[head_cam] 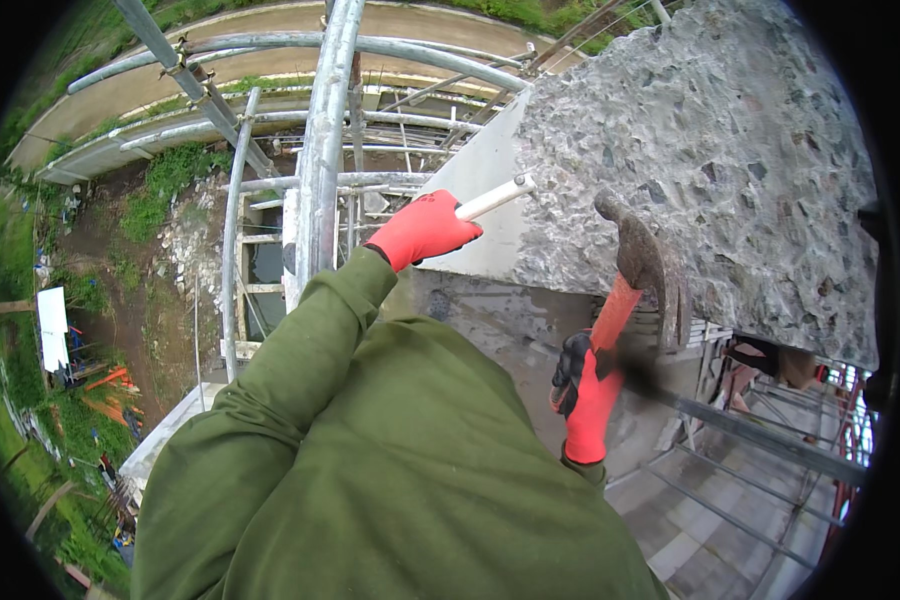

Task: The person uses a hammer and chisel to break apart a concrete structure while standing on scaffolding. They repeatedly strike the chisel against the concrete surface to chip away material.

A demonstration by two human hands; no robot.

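My left hand [427,229], in a red glove, grips a pale rod [497,199], perhaps a chisel. The rod's round end points right, towards a rough, chipped concrete face [690,142]; its other end is hidden by the glove. Beside the rod is the smooth side [474,165] of the same concrete block. In my right hand [591,397], also gloved in red and black, is a worn claw hammer [643,251] with an orange-red handle. Its rusty head stands up in front of the chipped face, to the right of the rod and apart from it.
Close by my left arm rises a thick galvanized scaffold pipe [322,142], joined by several cross pipes. A metal bar [765,435], blurred at its near end, runs right of my right hand. Far below are a paved floor [709,517], muddy ground [120,277] and a road [262,60].
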